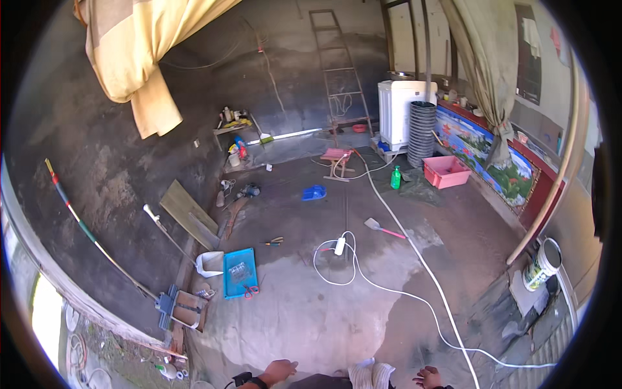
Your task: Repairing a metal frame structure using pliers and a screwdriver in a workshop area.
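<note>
At the lower edge of the frame, left of the middle, the left hand (278,371), with a dark band round the wrist, has its fingers bent inward; how far they close, and whether they hold anything, I cannot tell. Right of it, the right hand (428,377) is partly cut off by the border, its fingers curled – again I cannot tell whether anything lies in its grip. Between the two hands, at the bottom of the frame, is a pale, ribbed cloth bundle (370,375), apart from both.

Just beyond the right hand, a long, thin white hose (435,283) slants up the frame toward a low, reddish wooden stool (336,155). Near the centre, a white oblong power strip (339,246) lies on the grey floor (291,318) beside loops of its white cord (315,262). Above and right of it rests a flat-bladed scraper with a pink handle (387,229).

Left of centre, a blue rectangular plastic tray (232,285) carries small clear pieces (239,271), and red-handled scissors (251,292) lie at its lower right corner. Pliers with yellowish grips (275,242) lie above and right of the tray – well apart from both hands.
</note>
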Demonstrator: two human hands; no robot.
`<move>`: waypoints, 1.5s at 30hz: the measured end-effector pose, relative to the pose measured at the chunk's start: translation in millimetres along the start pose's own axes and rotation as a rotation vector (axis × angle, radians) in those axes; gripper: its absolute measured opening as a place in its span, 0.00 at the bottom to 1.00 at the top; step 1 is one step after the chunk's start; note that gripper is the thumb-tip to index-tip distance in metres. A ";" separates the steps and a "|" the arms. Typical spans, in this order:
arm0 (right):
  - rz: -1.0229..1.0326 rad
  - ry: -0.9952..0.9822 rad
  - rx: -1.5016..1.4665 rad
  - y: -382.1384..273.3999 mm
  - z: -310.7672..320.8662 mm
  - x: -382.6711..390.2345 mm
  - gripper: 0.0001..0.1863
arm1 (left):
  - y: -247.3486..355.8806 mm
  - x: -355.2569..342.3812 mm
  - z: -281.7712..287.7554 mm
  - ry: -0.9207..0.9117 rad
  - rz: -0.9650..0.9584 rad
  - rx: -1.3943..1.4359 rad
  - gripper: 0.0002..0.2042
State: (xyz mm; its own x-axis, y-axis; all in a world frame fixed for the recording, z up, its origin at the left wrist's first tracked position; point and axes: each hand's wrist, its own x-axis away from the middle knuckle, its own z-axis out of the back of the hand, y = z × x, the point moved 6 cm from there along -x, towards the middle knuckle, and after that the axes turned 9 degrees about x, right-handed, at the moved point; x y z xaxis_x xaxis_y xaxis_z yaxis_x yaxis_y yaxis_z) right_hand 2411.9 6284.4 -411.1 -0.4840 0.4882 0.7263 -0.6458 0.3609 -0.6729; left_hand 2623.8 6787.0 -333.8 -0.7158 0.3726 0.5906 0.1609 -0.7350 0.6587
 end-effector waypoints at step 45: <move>-0.040 -0.572 0.594 -190.4 6.1 -198.5 0.23 | 72.2 85.6 -219.8 0.667 0.205 0.347 0.09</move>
State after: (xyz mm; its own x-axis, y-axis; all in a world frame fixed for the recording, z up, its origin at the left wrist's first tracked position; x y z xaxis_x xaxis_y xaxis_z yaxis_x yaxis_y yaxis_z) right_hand 2627.3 6113.9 -426.3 -0.5758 -0.0538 0.8158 -0.7962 -0.1896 -0.5745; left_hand 2424.8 6641.4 -338.2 -0.8885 -0.2518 0.3836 0.4588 -0.4920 0.7399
